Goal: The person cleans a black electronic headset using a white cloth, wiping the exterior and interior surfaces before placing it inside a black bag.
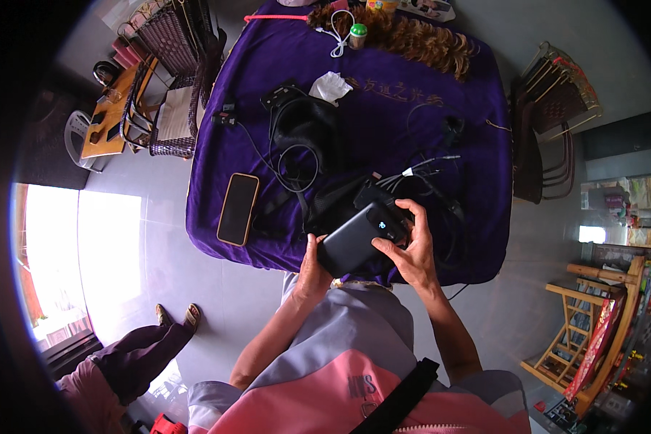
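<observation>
Both my hands hold a black power bank (350, 241) over the near edge of the purple-covered table (374, 130). A small lit display shows at its upper right end. My left hand (312, 271) grips the lower left end. My right hand (415, 249) holds the display end, its thumb on the top face and its index finger curled around the far side. Just beyond lie black straps and a dark device (369, 194), partly hidden by the power bank. Grey cables (412, 172) with plug ends spread behind my right hand. A smartphone (238, 210) in an orange-edged case lies to the left.
A looped black cable (298, 168), a crumpled white tissue (331, 88), a green-lidded container (358, 36), a white cable (339, 33) and a brown feather duster (412, 43) lie farther back. Wicker chairs (168, 49) flank the table. A person (135, 361) stands at lower left.
</observation>
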{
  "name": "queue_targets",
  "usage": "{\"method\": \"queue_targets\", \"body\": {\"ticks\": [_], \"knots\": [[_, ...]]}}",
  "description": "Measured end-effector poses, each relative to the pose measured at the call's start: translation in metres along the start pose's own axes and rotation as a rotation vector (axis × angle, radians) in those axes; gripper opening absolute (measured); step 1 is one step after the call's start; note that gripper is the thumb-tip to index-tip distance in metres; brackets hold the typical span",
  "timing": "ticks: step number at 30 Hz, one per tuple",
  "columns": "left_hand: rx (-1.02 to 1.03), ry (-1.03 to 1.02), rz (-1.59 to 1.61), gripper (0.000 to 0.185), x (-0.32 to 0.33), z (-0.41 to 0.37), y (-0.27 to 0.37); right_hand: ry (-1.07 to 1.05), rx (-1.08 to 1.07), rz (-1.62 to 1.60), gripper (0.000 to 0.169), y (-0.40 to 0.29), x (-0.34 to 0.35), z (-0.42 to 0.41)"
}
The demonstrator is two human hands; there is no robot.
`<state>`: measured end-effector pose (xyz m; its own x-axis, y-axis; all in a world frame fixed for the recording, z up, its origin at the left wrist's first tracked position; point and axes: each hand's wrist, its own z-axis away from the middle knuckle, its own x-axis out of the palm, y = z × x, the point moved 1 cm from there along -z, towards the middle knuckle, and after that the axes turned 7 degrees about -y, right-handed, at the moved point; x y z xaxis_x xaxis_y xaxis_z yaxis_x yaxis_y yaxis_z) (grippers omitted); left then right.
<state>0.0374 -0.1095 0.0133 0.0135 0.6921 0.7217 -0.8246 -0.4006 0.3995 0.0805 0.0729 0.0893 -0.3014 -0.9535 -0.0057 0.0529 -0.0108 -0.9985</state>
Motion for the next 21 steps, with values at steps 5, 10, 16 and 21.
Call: {"method": "queue_targets", "body": {"ticks": [5,10,16,21], "knots": [[0.122,0.163,-0.064,0.047,0.005,0.004,0.001,0.036,-0.003,-0.025,0.068,0.0,0.007,0.001],[0.289,0.238,-0.153,0.04,0.013,0.008,0.01,0.072,-0.069,0.072,0.067,0.002,0.011,0.002],[0.405,0.236,-0.282,0.037,0.01,0.005,0.025,0.118,-0.078,0.03,0.066,0.002,0.015,-0.001],[0.411,0.148,-0.335,0.033,0.013,-0.004,0.03,0.188,-0.084,0.007,0.066,0.014,0.01,0.003]]}}
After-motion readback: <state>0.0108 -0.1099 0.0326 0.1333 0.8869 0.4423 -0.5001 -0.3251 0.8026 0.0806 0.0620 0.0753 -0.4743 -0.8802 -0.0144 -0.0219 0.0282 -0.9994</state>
